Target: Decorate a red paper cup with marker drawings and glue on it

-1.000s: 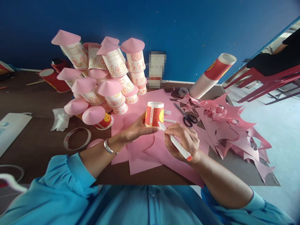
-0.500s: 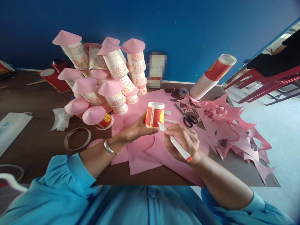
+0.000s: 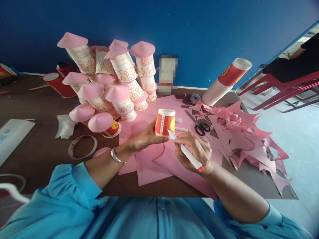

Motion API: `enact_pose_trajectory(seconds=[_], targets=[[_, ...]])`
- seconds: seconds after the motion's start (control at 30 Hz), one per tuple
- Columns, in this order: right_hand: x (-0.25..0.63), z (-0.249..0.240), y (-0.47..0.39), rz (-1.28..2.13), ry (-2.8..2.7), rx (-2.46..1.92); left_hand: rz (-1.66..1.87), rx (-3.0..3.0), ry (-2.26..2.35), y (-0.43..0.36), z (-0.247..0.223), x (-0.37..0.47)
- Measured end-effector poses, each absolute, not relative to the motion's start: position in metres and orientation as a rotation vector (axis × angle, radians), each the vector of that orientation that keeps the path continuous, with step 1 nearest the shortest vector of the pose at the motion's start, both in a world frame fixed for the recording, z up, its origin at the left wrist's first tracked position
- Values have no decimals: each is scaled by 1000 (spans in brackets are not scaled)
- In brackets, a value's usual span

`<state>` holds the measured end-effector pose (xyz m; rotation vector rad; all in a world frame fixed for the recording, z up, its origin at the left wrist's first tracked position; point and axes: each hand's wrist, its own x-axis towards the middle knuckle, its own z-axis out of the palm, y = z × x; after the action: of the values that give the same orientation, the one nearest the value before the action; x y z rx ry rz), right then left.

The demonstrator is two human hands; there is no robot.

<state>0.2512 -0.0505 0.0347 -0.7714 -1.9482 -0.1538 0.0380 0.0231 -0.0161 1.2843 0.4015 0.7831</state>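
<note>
In the head view, my left hand (image 3: 148, 137) is closed around the left side and base of a red and white paper cup (image 3: 164, 122) with a yellow emblem. My right hand (image 3: 194, 151) grips a white marker (image 3: 188, 154) with an orange-red end; its tip is at the lower front of the cup. Beneath both hands lie pink paper sheets (image 3: 149, 169). Behind the cup rest a marker cap (image 3: 178, 119) and another white pen (image 3: 181, 129). Just right of them are black-handled scissors (image 3: 200, 126).
Decorated cups with pink cone tops (image 3: 117, 94) stand stacked at the left back. A tall cup stack (image 3: 219, 88) leans at the right back. Pink paper scraps (image 3: 249, 139) cover the right side. A tape roll (image 3: 82, 147) lies at left. A person sits on a red chair (image 3: 284, 74).
The hands, cup and marker hold almost the same position. The view has shifted very slightly.
</note>
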Motion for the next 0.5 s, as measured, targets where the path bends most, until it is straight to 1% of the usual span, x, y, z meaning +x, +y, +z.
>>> enact_pose_trajectory(seconds=[0.5], targets=[[250, 34, -52, -174, -1947, -781, 757, 1318, 426, 24, -13, 37]])
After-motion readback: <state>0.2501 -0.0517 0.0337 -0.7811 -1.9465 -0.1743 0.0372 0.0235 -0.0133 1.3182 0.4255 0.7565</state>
